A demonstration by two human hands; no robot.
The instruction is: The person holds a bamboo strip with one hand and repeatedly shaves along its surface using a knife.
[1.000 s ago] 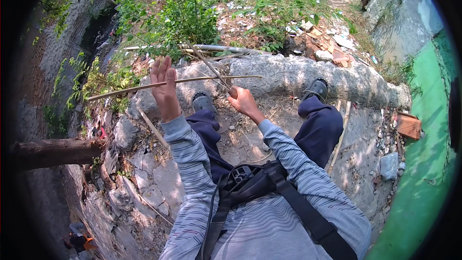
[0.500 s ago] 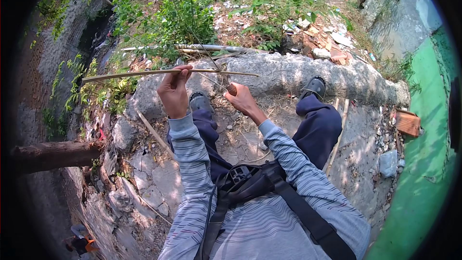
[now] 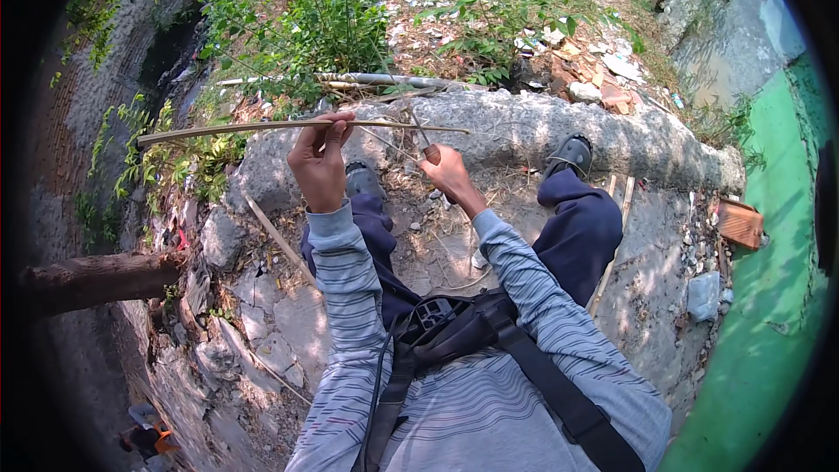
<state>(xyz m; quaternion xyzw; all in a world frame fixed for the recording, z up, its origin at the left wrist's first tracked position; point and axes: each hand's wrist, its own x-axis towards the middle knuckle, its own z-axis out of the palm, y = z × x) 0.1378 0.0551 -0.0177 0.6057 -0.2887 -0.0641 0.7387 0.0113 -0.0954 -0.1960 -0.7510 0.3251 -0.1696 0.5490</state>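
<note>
My left hand [image 3: 318, 168] is closed around a long, thin, slightly bowed bamboo strip [image 3: 229, 128], its thicker end pointing left and its thin tip to the right. Just right of it, my right hand [image 3: 449, 177] grips a knife [image 3: 420, 131] by its brown wooden handle. The narrow blade rises up and left, crossing the thin part of the strip; whether its edge is cutting in I cannot tell. A thin pale sliver slants between the strip and my right hand.
My feet in dark clogs stand before a rough concrete ledge [image 3: 516, 127]. Bamboo poles lie by my legs, one [image 3: 278, 240] left and others [image 3: 613, 245] right. Leafy plants [image 3: 328, 35] and rubble lie beyond. At right are a brick block [image 3: 739, 224] and a green surface [image 3: 765, 297].
The knife's blade has swung more upright, and my right hand has shifted slightly right. The bamboo strip has slid a little to the left with my left hand still on it.
</note>
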